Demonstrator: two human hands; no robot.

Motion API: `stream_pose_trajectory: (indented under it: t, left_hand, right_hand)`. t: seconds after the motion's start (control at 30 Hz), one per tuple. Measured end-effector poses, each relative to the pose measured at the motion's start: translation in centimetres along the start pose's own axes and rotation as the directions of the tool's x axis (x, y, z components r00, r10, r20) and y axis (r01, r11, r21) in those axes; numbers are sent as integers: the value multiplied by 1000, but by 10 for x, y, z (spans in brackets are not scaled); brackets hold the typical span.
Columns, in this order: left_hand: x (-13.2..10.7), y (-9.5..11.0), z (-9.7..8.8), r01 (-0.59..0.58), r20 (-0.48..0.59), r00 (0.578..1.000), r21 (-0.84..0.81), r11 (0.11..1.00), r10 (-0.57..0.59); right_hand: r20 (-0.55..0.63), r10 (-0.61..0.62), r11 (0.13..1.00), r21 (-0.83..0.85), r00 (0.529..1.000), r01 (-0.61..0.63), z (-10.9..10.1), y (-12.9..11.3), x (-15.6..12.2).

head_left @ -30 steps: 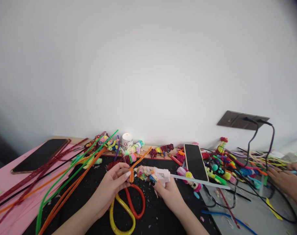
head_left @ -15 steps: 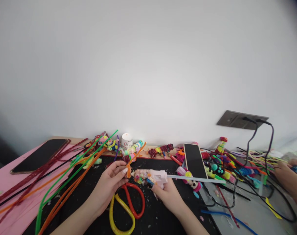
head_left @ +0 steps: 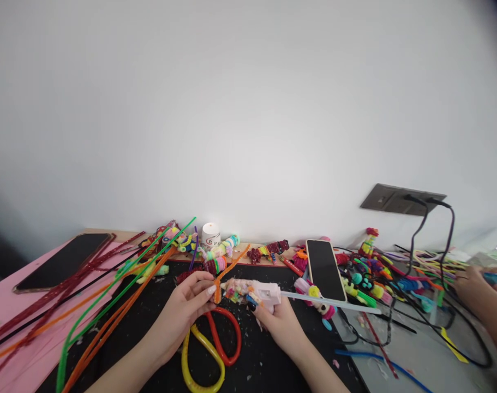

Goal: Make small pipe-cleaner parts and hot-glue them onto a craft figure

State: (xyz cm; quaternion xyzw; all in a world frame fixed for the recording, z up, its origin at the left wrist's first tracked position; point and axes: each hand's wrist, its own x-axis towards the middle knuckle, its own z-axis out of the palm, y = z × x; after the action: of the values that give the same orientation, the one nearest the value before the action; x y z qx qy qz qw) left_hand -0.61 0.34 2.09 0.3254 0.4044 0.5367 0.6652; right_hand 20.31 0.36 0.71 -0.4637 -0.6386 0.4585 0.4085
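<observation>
**Item: orange pipe cleaner (head_left: 218,293), in work.** It sits over the black mat (head_left: 256,361) at the middle of the desk. Its near end is bent into a short doubled stub, and a loose tail runs up and to the right towards the far edge.

**Grip.** The left hand (head_left: 186,308) is closed on the stub, thumb and fingertips pinching it, and the stub stands just past the fingertips. The right hand (head_left: 279,325) is wrapped around the handle of a glue gun (head_left: 259,293) crusted with coloured scraps. A clear glue stick (head_left: 328,301) juts from the gun's back. The nozzle points left and sits at the stub, touching it or all but.

**Progress, as judged.** The bend is made and held, and the gun is presented to it. Whether any glue has been laid cannot be told. The long tail is unshaped, so most of this piece looks undone.

**Surroundings.**
- Scissors (head_left: 215,349) with red and yellow loops lie under the hands.
- Long green and orange pipe cleaners (head_left: 125,295) fan out to the left.
- Small finished twists (head_left: 223,250) and a white pot (head_left: 210,236) stand along the far edge.
- A phone (head_left: 325,270) lies to the right, and another phone (head_left: 64,261) lies on the pink surface to the left.
- At the far right, another person's hand (head_left: 473,284) rests among loose stems and cables.
</observation>
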Motion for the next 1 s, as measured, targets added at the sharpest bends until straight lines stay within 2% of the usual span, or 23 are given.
stream_pose_trajectory:
  t: [0.2,0.5,0.67,0.77,0.87,1.0]
  left_hand:
    - [0,4,3,-8,-58,998,9,1000,8]
    - [8,0,-8,-84,-117,990,-66,994,76]
    - [8,0,-8,-84,-120,990,-57,995,77]
    - [6,1,-6,-90,-109,990,-28,996,87]
    - [4,2,-4,-99,-80,992,30,995,101]
    - [3,1,-2,-142,34,990,178,974,138]
  right_hand:
    - [16,-35,999,23,999,35,0,-3,-1]
    - [48,-3,1000,-19,999,4,-1,-4,-2]
    - [-70,-87,977,-202,994,71,-6,-8,3]
    - [-102,-150,934,-341,983,107,-10,-8,7]
    - [-151,-200,837,-540,968,89,-13,-1,10]
    - [-163,-223,701,-712,961,42,-13,4,8]
